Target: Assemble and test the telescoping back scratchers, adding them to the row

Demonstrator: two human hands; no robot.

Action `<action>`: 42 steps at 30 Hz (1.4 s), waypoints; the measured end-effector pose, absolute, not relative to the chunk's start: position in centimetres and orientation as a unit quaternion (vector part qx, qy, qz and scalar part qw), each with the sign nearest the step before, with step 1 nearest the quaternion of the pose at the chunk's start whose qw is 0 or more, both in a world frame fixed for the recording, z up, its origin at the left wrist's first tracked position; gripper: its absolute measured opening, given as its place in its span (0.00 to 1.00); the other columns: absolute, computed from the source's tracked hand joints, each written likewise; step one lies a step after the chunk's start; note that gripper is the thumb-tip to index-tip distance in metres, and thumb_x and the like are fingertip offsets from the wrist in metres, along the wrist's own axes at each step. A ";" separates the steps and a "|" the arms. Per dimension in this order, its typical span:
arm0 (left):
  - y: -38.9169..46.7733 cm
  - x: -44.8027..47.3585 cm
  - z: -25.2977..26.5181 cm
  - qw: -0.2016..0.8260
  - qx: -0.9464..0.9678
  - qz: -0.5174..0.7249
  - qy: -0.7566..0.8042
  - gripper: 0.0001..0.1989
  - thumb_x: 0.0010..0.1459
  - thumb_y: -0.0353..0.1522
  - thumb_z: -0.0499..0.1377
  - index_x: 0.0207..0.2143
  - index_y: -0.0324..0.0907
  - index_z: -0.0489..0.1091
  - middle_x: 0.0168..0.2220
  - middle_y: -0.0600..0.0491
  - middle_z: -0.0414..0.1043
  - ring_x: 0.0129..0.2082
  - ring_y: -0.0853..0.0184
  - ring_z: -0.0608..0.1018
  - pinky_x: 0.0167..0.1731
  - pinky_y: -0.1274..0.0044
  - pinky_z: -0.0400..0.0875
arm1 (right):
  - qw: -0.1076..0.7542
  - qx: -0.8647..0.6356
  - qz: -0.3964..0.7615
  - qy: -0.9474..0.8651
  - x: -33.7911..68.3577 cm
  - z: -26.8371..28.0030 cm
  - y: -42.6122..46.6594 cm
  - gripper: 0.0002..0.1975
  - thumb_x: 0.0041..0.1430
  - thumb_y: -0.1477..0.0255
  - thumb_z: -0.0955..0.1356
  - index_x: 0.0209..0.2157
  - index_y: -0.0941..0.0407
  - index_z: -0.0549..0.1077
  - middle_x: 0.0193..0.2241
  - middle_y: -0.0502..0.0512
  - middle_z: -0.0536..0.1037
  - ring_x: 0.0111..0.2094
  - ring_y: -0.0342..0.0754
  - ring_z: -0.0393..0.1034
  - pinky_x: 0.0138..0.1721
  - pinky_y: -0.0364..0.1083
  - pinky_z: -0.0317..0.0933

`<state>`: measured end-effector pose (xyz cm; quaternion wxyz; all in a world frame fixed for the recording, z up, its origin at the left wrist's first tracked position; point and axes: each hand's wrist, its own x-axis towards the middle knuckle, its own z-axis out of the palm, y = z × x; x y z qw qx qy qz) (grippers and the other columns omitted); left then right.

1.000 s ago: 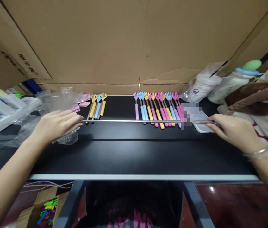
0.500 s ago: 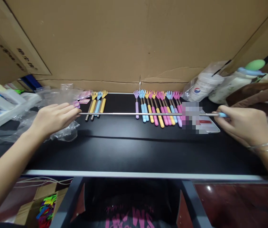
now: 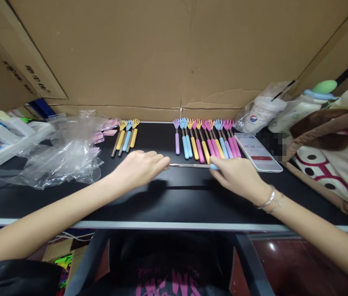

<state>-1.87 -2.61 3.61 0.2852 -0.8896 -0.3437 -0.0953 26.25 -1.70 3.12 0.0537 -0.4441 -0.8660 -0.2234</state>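
A telescopic back scratcher [image 3: 189, 165] with a silver rod spans the gap between my two hands over the black table. My left hand [image 3: 141, 166] is closed around its left end, and the fingers hide that end. My right hand [image 3: 238, 172] is closed on the light blue piece at its right end. Behind the rod lies a row of back scratchers [image 3: 204, 142] with purple, blue, yellow and pink handles and small claw heads pointing away from me. A smaller group of back scratchers [image 3: 126, 137], yellow and blue, lies behind my left hand.
Clear plastic bags [image 3: 69, 152] are heaped at left, beside a white plastic rack [image 3: 13, 139]. At right are a phone [image 3: 258, 152], a lidded cup [image 3: 263, 115], a bottle [image 3: 300, 109] and a cloth bag [image 3: 330, 160]. A cardboard wall [image 3: 124, 53] stands behind.
Both hands have come inward, and the silver rod between them is now much shorter. My left hand moved right, away from the plastic bags; my right hand moved left past the phone.
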 end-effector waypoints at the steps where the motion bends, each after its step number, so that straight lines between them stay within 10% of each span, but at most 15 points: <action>1: -2.7 -1.2 3.7 0.272 -0.891 -0.094 -0.352 0.10 0.64 0.30 0.48 0.29 0.41 0.63 0.22 0.55 0.67 0.22 0.69 0.70 0.20 0.77 0.51 | 0.053 -0.447 -0.213 -0.867 25.7 3.1 -1.8 0.11 0.59 0.68 0.58 0.32 0.56 0.69 0.17 0.50 0.70 0.17 0.42 0.59 0.22 0.41 0.37; 16: -2.1 1.7 3.1 0.136 -0.893 -0.099 -0.418 0.11 0.64 0.35 0.49 0.32 0.41 0.66 0.25 0.53 0.72 0.22 0.68 0.73 0.19 0.78 0.50 | 0.048 -0.451 -0.207 -0.867 22.7 3.6 -1.6 0.11 0.59 0.71 0.59 0.37 0.56 0.71 0.21 0.53 0.75 0.21 0.45 0.65 0.23 0.43 0.35; 29: -3.2 2.4 3.4 0.273 -0.893 -0.145 -0.327 0.11 0.64 0.34 0.50 0.29 0.41 0.64 0.22 0.55 0.68 0.24 0.67 0.72 0.22 0.75 0.53 | 0.154 -0.324 -0.321 -0.876 22.0 2.6 -2.2 0.14 0.61 0.77 0.57 0.26 0.57 0.70 0.17 0.49 0.69 0.20 0.40 0.57 0.26 0.44 0.40; 42: -0.3 -7.2 5.5 0.334 -0.862 -0.067 -0.376 0.18 0.65 0.38 0.44 0.29 0.42 0.68 0.25 0.53 0.70 0.27 0.66 0.74 0.24 0.76 0.57 | 0.062 -0.362 -0.386 -0.846 30.3 5.5 1.4 0.17 0.63 0.71 0.56 0.22 0.56 0.66 0.17 0.51 0.67 0.21 0.42 0.57 0.26 0.44 0.42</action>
